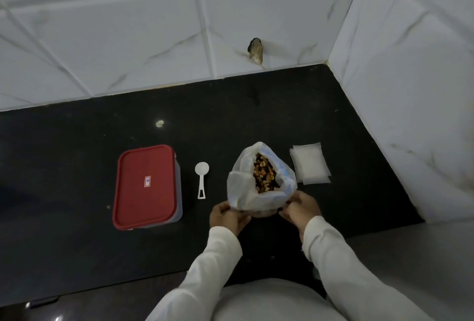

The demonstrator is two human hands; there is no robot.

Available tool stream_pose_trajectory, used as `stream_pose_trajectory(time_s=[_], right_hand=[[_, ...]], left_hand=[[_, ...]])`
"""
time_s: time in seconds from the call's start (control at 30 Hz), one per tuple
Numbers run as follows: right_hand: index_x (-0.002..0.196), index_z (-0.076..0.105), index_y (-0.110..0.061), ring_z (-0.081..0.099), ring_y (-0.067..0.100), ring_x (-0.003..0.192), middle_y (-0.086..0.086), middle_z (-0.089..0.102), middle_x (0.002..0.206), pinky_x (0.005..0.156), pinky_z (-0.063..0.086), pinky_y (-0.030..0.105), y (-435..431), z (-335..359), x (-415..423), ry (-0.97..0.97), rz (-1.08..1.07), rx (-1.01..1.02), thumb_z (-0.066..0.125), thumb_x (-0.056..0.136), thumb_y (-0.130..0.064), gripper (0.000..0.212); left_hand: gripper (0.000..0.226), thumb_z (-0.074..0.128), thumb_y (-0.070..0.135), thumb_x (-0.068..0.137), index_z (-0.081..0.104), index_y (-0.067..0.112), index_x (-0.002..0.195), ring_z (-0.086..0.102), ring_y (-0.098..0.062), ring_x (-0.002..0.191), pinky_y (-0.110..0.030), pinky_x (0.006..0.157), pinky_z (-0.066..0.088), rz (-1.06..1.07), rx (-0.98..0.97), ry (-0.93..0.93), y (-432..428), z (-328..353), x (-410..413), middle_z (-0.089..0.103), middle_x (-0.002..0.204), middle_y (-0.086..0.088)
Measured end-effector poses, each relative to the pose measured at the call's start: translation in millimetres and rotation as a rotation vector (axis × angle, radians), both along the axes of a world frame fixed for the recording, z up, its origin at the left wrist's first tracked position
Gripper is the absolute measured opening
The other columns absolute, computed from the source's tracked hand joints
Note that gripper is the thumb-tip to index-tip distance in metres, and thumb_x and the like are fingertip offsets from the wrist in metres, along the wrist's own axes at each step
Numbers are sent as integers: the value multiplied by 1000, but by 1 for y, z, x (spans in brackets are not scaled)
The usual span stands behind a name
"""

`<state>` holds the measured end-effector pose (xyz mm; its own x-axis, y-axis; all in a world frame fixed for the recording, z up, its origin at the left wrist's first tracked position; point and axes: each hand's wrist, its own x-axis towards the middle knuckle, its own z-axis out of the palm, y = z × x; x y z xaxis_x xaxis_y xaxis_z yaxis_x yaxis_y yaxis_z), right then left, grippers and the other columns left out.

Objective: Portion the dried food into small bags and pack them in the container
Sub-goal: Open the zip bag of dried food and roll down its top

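2 tiled walls (128, 38), black countertop (64, 141) under lidded container (146, 187)

Black countertop (77, 128), white tiled wall (128, 25)

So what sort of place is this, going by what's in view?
Most likely a home kitchen corner: a polished black stone countertop meets white marble-patterned wall tiles, and on it sit a red-lidded rectangular plastic container, a white plastic measuring spoon and an open clear plastic bag of dried food.
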<state>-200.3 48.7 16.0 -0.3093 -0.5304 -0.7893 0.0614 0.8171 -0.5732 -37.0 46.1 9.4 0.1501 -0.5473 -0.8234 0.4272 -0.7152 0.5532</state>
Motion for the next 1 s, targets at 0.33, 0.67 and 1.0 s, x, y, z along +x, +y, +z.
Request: stream_pose_trajectory(time_s=[0.33, 0.67, 1.0], right_hand=[[135, 41, -27, 48, 15, 118, -2, 41, 133, 88, 42, 27, -20, 10, 11, 826, 563, -410, 63, 89, -43, 53], [82, 64, -15, 61, 18, 84, 5, 64, 85, 77, 49, 31, -33, -12, -1, 334, 102, -233, 52, 97, -21, 20], [112, 63, -3, 60, 28, 97, 17, 62, 102, 92, 49, 38, -59, -20, -12, -94, -199, 66, 47, 99, -22, 27]], left_hand=[[63, 59, 56, 90, 43, 17, 136, 48, -25, 122, -38, 93, 47, -989, -301, -1075, -36, 21, -16, 38, 137, -3], [21, 49, 15, 98, 64, 12, 114, 62, -29, 109, -35, 87, 48, -1151, -356, -1194, -56, 5, -19, 65, 113, -9], [28, 44, 5, 96, 71, 13, 100, 63, -34, 109, -49, 102, 49, -154, -27, 37, -67, -21, -3, 68, 114, -17]])
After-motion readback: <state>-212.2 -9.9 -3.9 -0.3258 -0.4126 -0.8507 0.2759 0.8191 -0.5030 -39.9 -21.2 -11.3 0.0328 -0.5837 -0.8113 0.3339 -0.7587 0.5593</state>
